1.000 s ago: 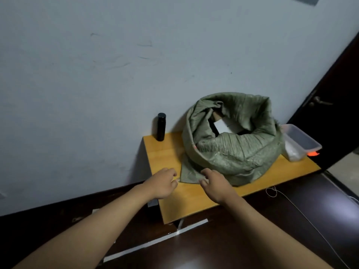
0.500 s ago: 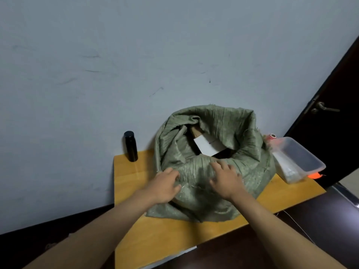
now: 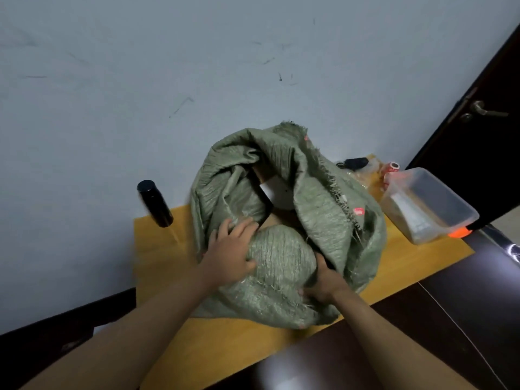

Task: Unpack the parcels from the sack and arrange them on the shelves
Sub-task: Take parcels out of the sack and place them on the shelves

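Observation:
A green woven sack (image 3: 318,209) sits on a small yellow wooden table (image 3: 160,249) against the wall. Its mouth gapes open, and a cardboard parcel with a white label (image 3: 277,192) shows inside. My left hand (image 3: 229,253) lies on the near rolled rim of the sack, fingers spread over the fabric at the opening. My right hand (image 3: 323,282) grips the same rim from the right, fingers tucked into a fold of the sack.
A black cylindrical bottle (image 3: 154,204) stands at the table's back left. A clear plastic tub (image 3: 430,204) rests at the right end, with small items and a red-and-white roll (image 3: 391,168) behind it. A dark door (image 3: 478,136) is at right; dark floor below.
The view has come closer and higher over the sack. Both hands climbed from the sack's lower front to its rim, and the mouth has been pushed wider.

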